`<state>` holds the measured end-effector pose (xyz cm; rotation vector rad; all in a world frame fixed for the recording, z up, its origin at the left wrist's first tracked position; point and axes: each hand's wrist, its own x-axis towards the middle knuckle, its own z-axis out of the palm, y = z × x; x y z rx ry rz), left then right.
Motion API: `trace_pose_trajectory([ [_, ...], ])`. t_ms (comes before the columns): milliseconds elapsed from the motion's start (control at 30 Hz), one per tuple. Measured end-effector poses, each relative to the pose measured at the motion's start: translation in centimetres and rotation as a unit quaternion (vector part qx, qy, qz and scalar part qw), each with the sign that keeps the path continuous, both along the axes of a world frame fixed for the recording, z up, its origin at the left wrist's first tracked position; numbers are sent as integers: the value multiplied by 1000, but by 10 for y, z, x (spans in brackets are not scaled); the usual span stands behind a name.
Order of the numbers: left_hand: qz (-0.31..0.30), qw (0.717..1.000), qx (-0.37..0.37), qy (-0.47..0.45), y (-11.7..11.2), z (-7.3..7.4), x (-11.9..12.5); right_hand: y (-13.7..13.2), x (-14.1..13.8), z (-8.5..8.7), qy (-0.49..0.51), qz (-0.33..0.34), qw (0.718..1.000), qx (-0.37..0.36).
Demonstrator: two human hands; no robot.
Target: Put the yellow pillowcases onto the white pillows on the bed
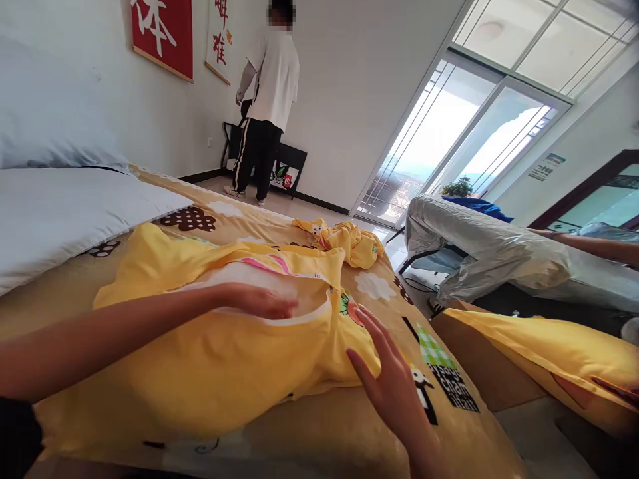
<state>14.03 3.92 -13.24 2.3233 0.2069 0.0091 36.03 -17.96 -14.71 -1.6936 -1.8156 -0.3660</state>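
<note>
A yellow fabric cover [239, 366] lies on the bed with a long zipper-edged opening that shows a white lining or filling inside. My left hand [267, 303] reaches across into that opening; its fingers are smeared by motion. Beside the cover's right end, my right hand [389, 372] rests with fingers spread, close to a printed carrot motif [352, 307]. Whether its fingertips press on the fabric is hard to tell. Further back, a crumpled yellow cloth [349, 243] lies near the bed's far edge.
The bed has a tan patterned sheet [384, 432] and a white pillow [74, 213] at left. At right are another yellow fabric item [564, 352] and a plastic-wrapped mattress [479, 243], with someone's arm [594, 245] beyond. A person [272, 86] stands near a black bench [294, 163].
</note>
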Motion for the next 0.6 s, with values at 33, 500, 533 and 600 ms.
trace_pose_trajectory([
  [33,39,998,-48,31,11,7,-27,8,22,-14,44,-48,997,-46],
  [500,487,794,113,-347,45,101,-115,72,62,-49,215,-181,940,-191],
  [533,479,781,125,-382,46,109,-112,63,64,-45,210,-200,944,-156],
  [600,467,764,155,-417,51,108,-110,38,70,-47,203,-251,944,-75],
])
